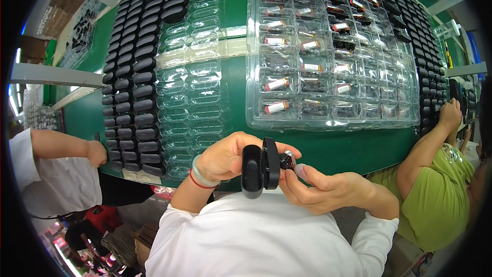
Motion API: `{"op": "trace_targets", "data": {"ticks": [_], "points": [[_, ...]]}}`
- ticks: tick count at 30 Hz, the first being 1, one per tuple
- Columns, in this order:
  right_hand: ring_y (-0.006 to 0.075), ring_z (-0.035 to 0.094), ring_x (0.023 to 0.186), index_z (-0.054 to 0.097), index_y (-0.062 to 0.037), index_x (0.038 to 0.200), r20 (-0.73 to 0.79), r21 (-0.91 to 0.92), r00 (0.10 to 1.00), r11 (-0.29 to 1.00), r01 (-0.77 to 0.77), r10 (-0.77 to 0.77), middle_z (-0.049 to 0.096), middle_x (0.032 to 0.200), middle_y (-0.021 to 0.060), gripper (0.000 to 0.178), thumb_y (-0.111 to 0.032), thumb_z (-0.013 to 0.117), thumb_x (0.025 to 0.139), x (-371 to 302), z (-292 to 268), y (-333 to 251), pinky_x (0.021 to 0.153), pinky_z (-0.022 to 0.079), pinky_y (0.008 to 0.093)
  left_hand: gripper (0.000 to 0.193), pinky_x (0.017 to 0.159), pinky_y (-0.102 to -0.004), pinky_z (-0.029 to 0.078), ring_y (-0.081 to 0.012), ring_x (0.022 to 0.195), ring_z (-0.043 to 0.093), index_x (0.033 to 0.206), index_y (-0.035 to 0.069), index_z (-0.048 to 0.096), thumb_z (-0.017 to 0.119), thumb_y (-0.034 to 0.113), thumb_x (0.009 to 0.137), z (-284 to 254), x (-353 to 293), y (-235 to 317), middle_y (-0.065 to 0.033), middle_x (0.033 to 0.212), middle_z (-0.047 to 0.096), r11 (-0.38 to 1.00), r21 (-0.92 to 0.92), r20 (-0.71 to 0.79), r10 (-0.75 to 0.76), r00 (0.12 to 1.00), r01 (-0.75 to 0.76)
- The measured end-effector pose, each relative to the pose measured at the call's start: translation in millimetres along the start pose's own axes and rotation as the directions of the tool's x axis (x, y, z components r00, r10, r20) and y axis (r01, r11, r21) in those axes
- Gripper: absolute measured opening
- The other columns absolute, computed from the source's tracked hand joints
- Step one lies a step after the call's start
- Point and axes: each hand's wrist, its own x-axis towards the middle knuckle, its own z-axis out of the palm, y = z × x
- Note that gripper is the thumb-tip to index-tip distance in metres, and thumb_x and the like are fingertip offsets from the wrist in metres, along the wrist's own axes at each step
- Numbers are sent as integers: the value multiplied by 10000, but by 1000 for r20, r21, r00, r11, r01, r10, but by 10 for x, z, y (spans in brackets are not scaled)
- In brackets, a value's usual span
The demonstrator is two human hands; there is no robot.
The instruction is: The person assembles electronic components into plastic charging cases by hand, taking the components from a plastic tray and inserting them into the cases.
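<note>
**Open case (251, 172) nearest, held up**

Beyond the case spreads the green counter (369, 146), bearing a clear tray (333, 124) ahead and rightward of the case. The left hand (224, 155) grips the case; the right hand (329, 191) pinches a small part (288, 159) just right of it. The step seems to be working that part at the case; the next move likely calls for light, steady fingers.

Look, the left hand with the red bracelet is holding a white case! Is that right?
Not quite: the head view shows the left hand with the red bracelet holding a black case, not a white one.
</note>
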Motion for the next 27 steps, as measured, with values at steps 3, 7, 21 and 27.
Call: {"op": "trace_targets", "data": {"ticks": [3, 7, 21, 27], "points": [[99, 471, 992, 603, -99, 911, 29, 175, 997, 981, -77, 73, 540, 946, -5, 211, -71, 624, 702, 3, -51, -71, 824, 403, 256, 698, 908, -568, 380, -497, 1163, 409, 809, -97, 641, 701, 583, 665, 90, 36, 29, -196, 806, 659, 998, 50, -72, -22, 997, 26], [123, 514, 892, 600, -106, 887, -34, 316, 984, 936, -157, 177, 532, 901, 6, 183, -77, 628, 709, -11, -29, -30, 741, 419, 258, 686, 900, -429, 423, -360, 1098, 518, 974, -83, 594, 713, 527, 683, 52, -28, 90, -237, 1084, 552, 999, -1, -80, -44, 996, 44], [149, 557, 752, 644, -136, 896, -306, 417, 643, 706, -572, 702, 551, 857, 19, 200, -56, 683, 717, -14, 76, -250, 596, 370, 282, 385, 819, -327, 546, -229, 943, 625, 993, -31, 465, 705, -87, 696, 97, 15, -150, -191, 1072, 588, 854, 419, -280, 444, 851, -308], [144, 530, 794, 643, -137, 919, -271, 347, 673, 722, -599, 688, 541, 862, 14, 180, -93, 665, 746, 130, 137, -244, 648, 365, 283, 443, 845, -307, 521, -231, 1005, 601, 1084, -28, 493, 717, -36, 701, 113, 68, -175, -206, 1125, 581, 741, 636, -216, 439, 872, -215]]}}
